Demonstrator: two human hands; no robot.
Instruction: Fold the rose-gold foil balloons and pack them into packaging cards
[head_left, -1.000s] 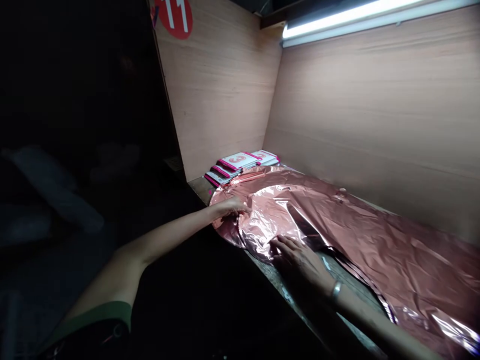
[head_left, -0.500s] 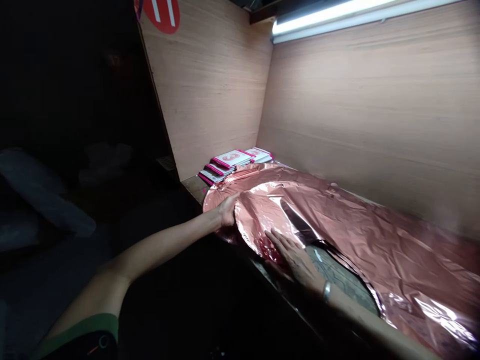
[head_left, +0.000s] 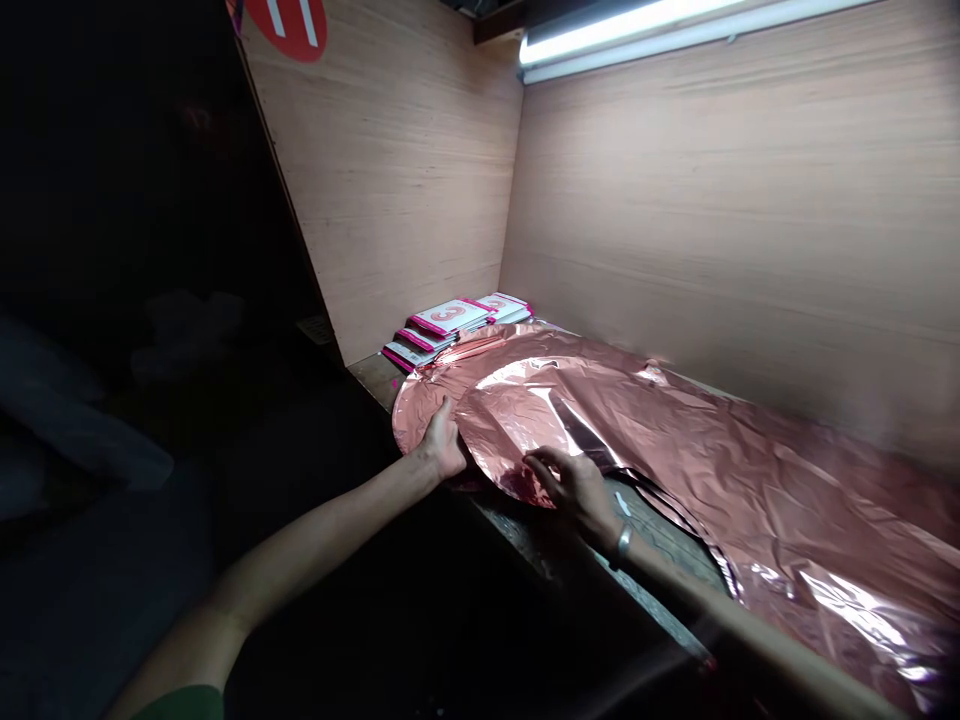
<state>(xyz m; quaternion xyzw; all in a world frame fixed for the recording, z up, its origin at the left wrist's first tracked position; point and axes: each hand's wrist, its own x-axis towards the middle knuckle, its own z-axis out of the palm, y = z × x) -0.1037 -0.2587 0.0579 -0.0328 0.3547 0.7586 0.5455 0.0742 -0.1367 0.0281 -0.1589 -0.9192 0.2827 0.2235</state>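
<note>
At the near edge of the surface (head_left: 525, 530), our left hand (head_left: 442, 445) rests against the rim of the rose-gold foil sheet (head_left: 675, 440). Its fingers lie together and curled on the foil edge; we cannot tell whether they pinch it or only press on it. Our right hand (head_left: 574, 485), at 3 o'clock from the left and close to it, lies on the rounded top flap (head_left: 517, 425) of the same foil, with its fingers apart and bent downward onto the material. A metal bracelet (head_left: 621, 545) sits on the right wrist.

The foil sheet lies flat on the surface and extends from between our hands toward 4 o'clock, along the foot of the wooden back panel (head_left: 735, 230). Its rounded end points toward 10 o'clock. A second, lower rounded layer shows under the top flap at the left hand.

At 12 o'clock from the left hand, a stack of pink-and-white packets (head_left: 457, 325) sits in the corner, touching the far end of the foil. A wooden side panel (head_left: 390, 190) rises behind it. A lit tube lamp (head_left: 637, 35) runs along the top of the back panel. A red sign (head_left: 289, 20) shows at the upper edge of the side panel.
</note>
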